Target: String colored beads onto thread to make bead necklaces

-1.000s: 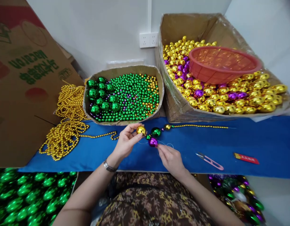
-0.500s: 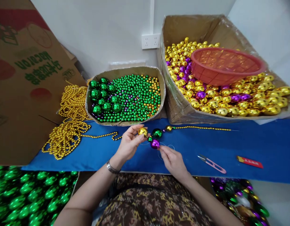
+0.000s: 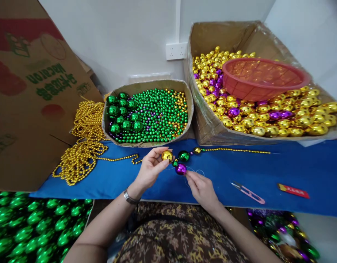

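Between the thumb and fingers of my left hand (image 3: 151, 167) is a large gold bead (image 3: 167, 156). My right hand (image 3: 202, 190) is closed at the lower edge of a large purple bead (image 3: 180, 168), where a thin clear thread (image 3: 197, 171) loops out behind the fingers; whether they pinch bead or thread is hard to see. A small green bead (image 3: 175, 163) sits between the gold and purple ones. Just beyond lies a big green bead (image 3: 184, 156), then a smaller gold bead (image 3: 197, 150) and a string of tiny gold beads (image 3: 236, 150) stretching right across the blue cloth (image 3: 212, 160).
Behind my hands stands a box of green, purple and gold beads (image 3: 157, 113). A larger carton (image 3: 206, 128) holds gold and purple beads and a red basket (image 3: 264, 87). Gold bead strands (image 3: 77, 160) are heaped left. Pink thread snips (image 3: 250, 193) and a red-and-yellow packet (image 3: 293, 190) lie right.
The whole view has shifted slightly, with the scene sitting a little lower and to the right. Both hands keep nearly the same hold on the beads.
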{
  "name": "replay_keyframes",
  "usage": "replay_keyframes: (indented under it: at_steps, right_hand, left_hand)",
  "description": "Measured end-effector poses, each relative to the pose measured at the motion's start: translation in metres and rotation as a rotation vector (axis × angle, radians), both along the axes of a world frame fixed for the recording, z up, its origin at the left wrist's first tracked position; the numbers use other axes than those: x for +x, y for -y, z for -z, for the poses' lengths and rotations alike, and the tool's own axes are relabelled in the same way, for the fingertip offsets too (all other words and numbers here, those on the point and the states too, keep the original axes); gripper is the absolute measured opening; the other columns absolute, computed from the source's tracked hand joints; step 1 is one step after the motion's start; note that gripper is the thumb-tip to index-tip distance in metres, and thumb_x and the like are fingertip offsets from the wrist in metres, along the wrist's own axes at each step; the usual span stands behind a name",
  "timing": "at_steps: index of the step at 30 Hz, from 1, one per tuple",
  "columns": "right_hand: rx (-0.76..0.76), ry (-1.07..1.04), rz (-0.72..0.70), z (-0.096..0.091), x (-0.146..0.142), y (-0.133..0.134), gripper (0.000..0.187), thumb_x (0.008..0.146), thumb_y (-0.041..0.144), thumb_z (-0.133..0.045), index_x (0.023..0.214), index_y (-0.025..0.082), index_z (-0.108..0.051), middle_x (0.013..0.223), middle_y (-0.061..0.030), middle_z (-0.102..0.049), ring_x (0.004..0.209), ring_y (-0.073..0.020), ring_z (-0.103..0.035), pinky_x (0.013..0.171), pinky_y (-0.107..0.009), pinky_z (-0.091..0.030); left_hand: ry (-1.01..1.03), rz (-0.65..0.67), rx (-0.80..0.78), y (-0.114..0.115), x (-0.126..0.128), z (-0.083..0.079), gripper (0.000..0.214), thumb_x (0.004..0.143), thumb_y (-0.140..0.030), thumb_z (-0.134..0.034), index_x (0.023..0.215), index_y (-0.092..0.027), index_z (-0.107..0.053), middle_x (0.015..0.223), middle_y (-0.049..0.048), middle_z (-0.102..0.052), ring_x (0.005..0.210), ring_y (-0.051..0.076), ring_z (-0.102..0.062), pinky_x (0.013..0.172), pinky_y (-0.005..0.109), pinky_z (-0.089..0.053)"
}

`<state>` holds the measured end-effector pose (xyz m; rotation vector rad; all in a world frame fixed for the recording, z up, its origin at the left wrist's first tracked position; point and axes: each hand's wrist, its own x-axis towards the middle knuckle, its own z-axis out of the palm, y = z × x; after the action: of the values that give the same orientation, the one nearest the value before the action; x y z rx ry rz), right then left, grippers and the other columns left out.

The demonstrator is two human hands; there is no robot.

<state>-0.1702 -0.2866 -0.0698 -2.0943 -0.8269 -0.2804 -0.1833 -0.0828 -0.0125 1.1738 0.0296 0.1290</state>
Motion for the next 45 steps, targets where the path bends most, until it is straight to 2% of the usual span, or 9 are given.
replay_keyframes:
  at_steps: [6,13,20,24,28,33,39,45]
  right_hand:
    - [0.033,-0.009,-0.019,-0.0034,-0.0006,0.0001,0.023,0.097,0.020,-0.043,0.102,0.020,-0.066,0.092,-0.0067,-0.075,0.080,-0.0189,-0.072,0.070,-0.028,-0.058]
    - [0.030,-0.115,-0.078,-0.0069,-0.0003,-0.0007,0.024,0.097,0.022,-0.042,0.097,0.020,-0.066,0.080,-0.0038,-0.073,0.066,-0.0163,-0.070,0.064,-0.025,-0.057]
    - [0.015,-0.068,-0.042,-0.0074,-0.0025,-0.0030,0.024,0.098,0.022,-0.041,0.098,0.020,-0.065,0.087,-0.0060,-0.075,0.073,-0.0178,-0.071,0.067,-0.026,-0.056]
    - [0.016,-0.061,-0.033,-0.0081,-0.0045,-0.0036,0.024,0.097,0.022,-0.042,0.100,0.020,-0.066,0.088,-0.0063,-0.075,0.074,-0.0177,-0.072,0.069,-0.026,-0.057]
    - [0.018,-0.103,-0.049,-0.0067,-0.0054,-0.0026,0.024,0.097,0.023,-0.042,0.101,0.021,-0.066,0.083,-0.0045,-0.074,0.063,-0.0160,-0.069,0.062,-0.025,-0.057]
    - [0.032,-0.133,-0.070,-0.0069,-0.0054,-0.0027,0.024,0.099,0.025,-0.041,0.099,0.021,-0.065,0.080,-0.0038,-0.073,0.057,-0.0142,-0.066,0.059,-0.024,-0.055]
    - [0.043,-0.127,-0.065,-0.0068,-0.0048,-0.0037,0.026,0.099,0.026,-0.040,0.099,0.020,-0.065,0.079,-0.0047,-0.073,0.057,-0.0146,-0.065,0.061,-0.025,-0.055]
    - [0.031,-0.126,-0.056,-0.0032,-0.0039,-0.0027,0.027,0.099,0.026,-0.041,0.103,0.020,-0.066,0.084,-0.0052,-0.074,0.062,-0.0156,-0.068,0.063,-0.025,-0.056]
  left_hand:
    - [-0.026,0.021,-0.045,-0.0025,0.0003,-0.0002,0.036,0.075,-0.024,-0.078,0.110,-0.021,-0.067,0.113,0.0087,-0.070,0.096,0.019,-0.068,0.083,0.031,-0.056]
    - [-0.047,0.071,-0.079,-0.0041,-0.0019,-0.0030,0.035,0.079,-0.027,-0.074,0.113,-0.022,-0.066,0.116,0.0102,-0.068,0.091,0.019,-0.070,0.081,0.031,-0.056]
    - [0.024,0.029,0.011,-0.0015,-0.0042,-0.0006,0.039,0.076,-0.023,-0.077,0.113,-0.023,-0.066,0.120,0.0092,-0.067,0.094,0.019,-0.069,0.087,0.032,-0.054]
    - [0.011,-0.032,-0.011,0.0010,-0.0034,-0.0016,0.035,0.073,-0.025,-0.080,0.106,-0.022,-0.068,0.107,0.0061,-0.070,0.088,0.018,-0.071,0.082,0.030,-0.055]
    - [-0.042,-0.020,-0.065,0.0016,-0.0032,-0.0038,0.037,0.072,-0.028,-0.080,0.107,-0.021,-0.067,0.097,0.0051,-0.071,0.086,0.019,-0.071,0.078,0.029,-0.056]
    - [-0.056,-0.005,-0.095,0.0002,-0.0046,-0.0053,0.041,0.074,-0.026,-0.079,0.112,-0.022,-0.064,0.106,0.0068,-0.070,0.087,0.019,-0.070,0.077,0.029,-0.057]
    - [-0.031,0.008,-0.072,-0.0012,-0.0063,-0.0039,0.036,0.075,-0.024,-0.078,0.109,-0.021,-0.065,0.118,0.0093,-0.067,0.091,0.019,-0.070,0.080,0.030,-0.057]
    - [-0.037,0.044,-0.105,-0.0032,-0.0051,-0.0036,0.035,0.079,-0.026,-0.075,0.112,-0.020,-0.066,0.120,0.0101,-0.067,0.093,0.020,-0.070,0.083,0.032,-0.056]
